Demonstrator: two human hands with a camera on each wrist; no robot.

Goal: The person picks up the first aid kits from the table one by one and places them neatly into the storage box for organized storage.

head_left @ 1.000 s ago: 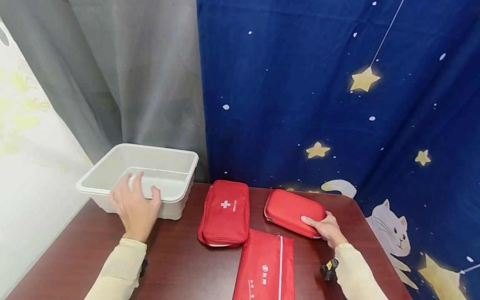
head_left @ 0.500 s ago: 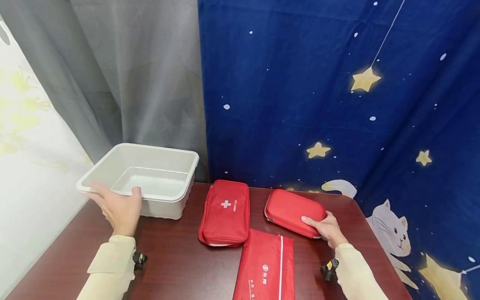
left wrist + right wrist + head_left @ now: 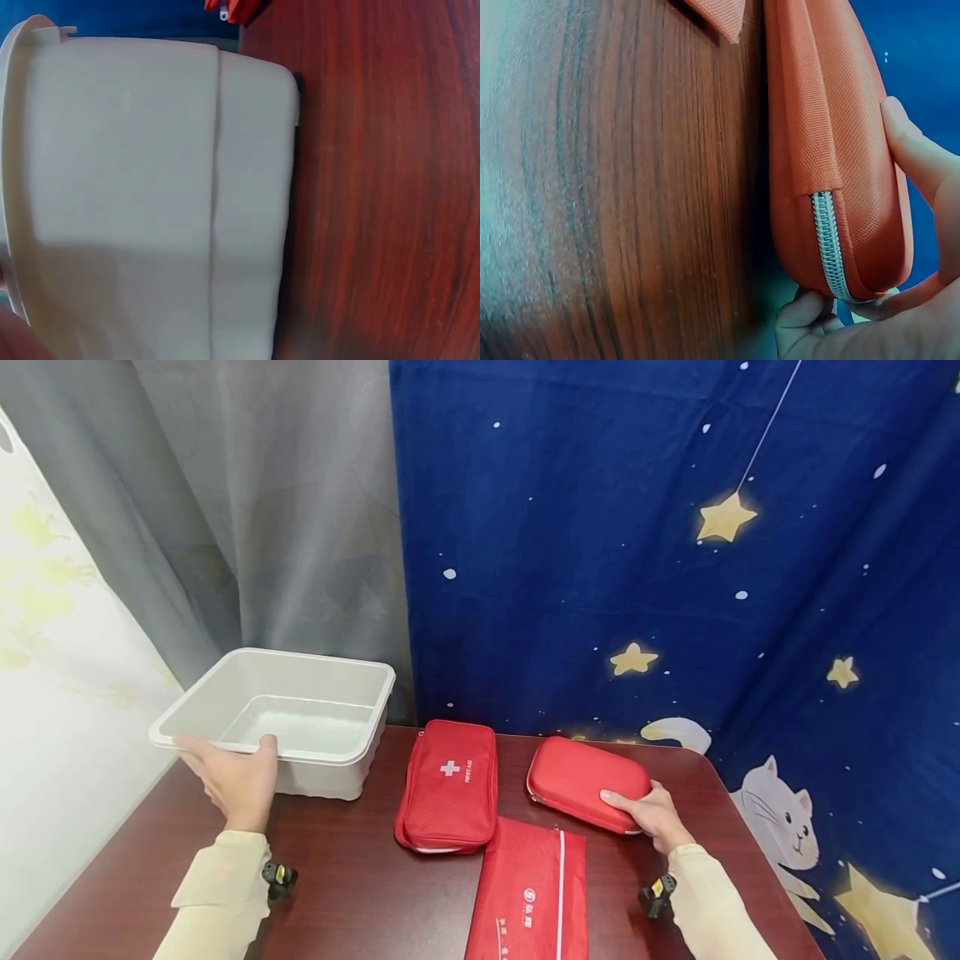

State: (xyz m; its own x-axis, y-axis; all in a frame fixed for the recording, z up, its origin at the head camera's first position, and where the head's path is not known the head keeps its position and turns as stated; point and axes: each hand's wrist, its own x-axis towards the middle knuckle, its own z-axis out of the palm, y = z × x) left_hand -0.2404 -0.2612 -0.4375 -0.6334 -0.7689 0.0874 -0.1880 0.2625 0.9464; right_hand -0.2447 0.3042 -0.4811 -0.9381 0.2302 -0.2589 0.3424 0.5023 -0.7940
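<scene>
My left hand [image 3: 238, 781] is at the near left rim of a white plastic tub [image 3: 367, 768], its fingers and thumb holding the rim. Only a bit of that hand [image 3: 16, 339] shows in the left wrist view, beside the tub's outer wall [image 3: 127, 165]. At the right, my right hand [image 3: 654, 817] grips the near right end of a red hard zip case [image 3: 585, 777]. The thumb lies on top, with other fingers at the lower edge. A silver zip runs round the case's side [image 3: 862, 172] in the right wrist view.
Between the hands lies a red first aid pouch [image 3: 453, 793] with a white cross. Nearer stands out a flat red zip bag [image 3: 528, 893], its top edge against the pouch. All rest on a dark wood table [image 3: 360, 877]; curtains [image 3: 525, 568] hang behind.
My left hand has moved from over the tub's interior, left and down, to its near rim. The right hand and the red case stay in place.
</scene>
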